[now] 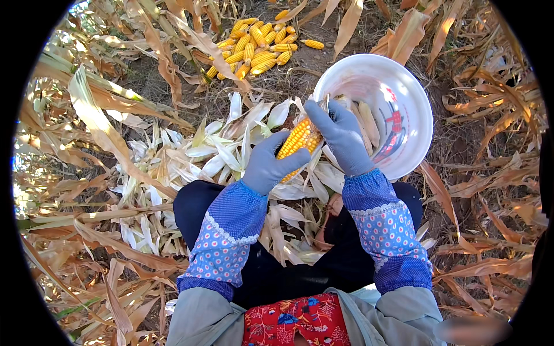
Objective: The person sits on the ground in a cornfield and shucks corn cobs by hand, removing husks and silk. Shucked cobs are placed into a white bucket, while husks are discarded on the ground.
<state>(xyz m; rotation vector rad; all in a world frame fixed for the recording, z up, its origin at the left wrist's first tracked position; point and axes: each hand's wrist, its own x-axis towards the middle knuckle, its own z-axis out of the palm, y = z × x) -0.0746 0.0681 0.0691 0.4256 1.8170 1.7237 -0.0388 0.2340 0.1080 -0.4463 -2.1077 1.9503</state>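
Note:
My left hand [272, 162], in a grey glove, grips the lower part of a yellow ear of corn [297, 139], its thumb across the kernels. My right hand [342, 134], also gloved, is closed around the ear's upper end, with pale husk beneath its fingers. The ear is tilted, its top towards the upper right, with kernels bare on the side facing me. Just beyond my right hand is a white plastic bucket [417, 125] with red and dark printing, holding several ears in husk [368, 121].
A heap of husked corn ears [255, 47] lies on the soil at the top. Stripped pale husks [212, 151] pile up before my knees and to the left. Dry corn stalks and leaves [99, 125] stand or lie at both sides, some reaching over the husks.

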